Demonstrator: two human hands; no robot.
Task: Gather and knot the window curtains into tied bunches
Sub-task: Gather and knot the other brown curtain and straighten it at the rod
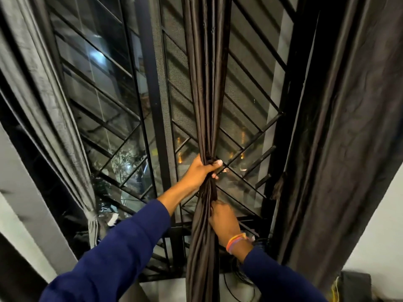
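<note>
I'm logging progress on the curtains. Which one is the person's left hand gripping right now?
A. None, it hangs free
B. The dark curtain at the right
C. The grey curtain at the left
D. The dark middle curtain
D: the left hand is wrapped round the gathered middle curtain, with the right hand on the same curtain lower down; the grey curtain and right curtain are untouched.

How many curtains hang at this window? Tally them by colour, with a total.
Grey curtain, far left, already tied low down: 1
Dark brown curtain, middle, gripped by the left hand above the right hand: 1
Dark brown curtain, right, hanging loose: 1
Total: 3
</note>
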